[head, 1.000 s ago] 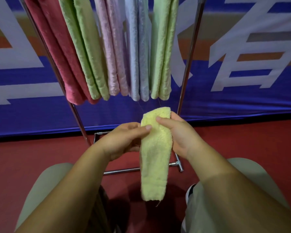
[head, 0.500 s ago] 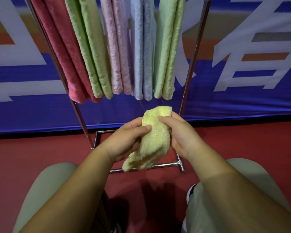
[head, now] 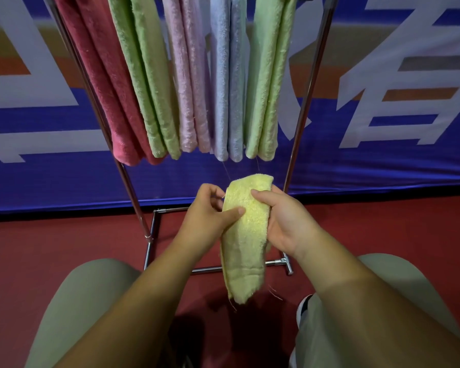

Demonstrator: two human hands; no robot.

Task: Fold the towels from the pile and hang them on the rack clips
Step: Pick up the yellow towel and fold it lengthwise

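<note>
- Currently at the folding step, judged from the yellow towel (head: 246, 235) held as a narrow lengthwise strip at frame centre, apart from the rack (head: 300, 123) and below the hung row.
- Gripped near the upper end from 9 o'clock by the left hand (head: 207, 219), thumb pressed across the front face, fingers curled behind.
- Gripped from 3 o'clock by the right hand (head: 284, 224), forefinger laid over the front near the top, the other fingers wrapped round the far edge.
- Hanging loose toward 6 o'clock below both grips, lower end frayed, between the knees.
- Noted at 12 o'clock on the rack, side by side and each doubled: red towel (head: 104, 88), green towel (head: 144, 83), pink towel (head: 186, 83), blue towel (head: 226, 83), pale green towel (head: 266, 83).
- Next, probably: square the edges, then lift the strip toward 12 to 1 o'clock, beside the pale green towel. Calls for keeping the layers pinched to prevent unfolding, with one hand freed for the clip.
- Not seen: clips and top bar, cut off above the upper frame edge; free clip unconfirmed.
- Not seen: the pile, nowhere in frame; remaining count unknown.
- Hard to make out: number of layers in the yellow strip; left fingertips hidden behind the cloth.
</note>
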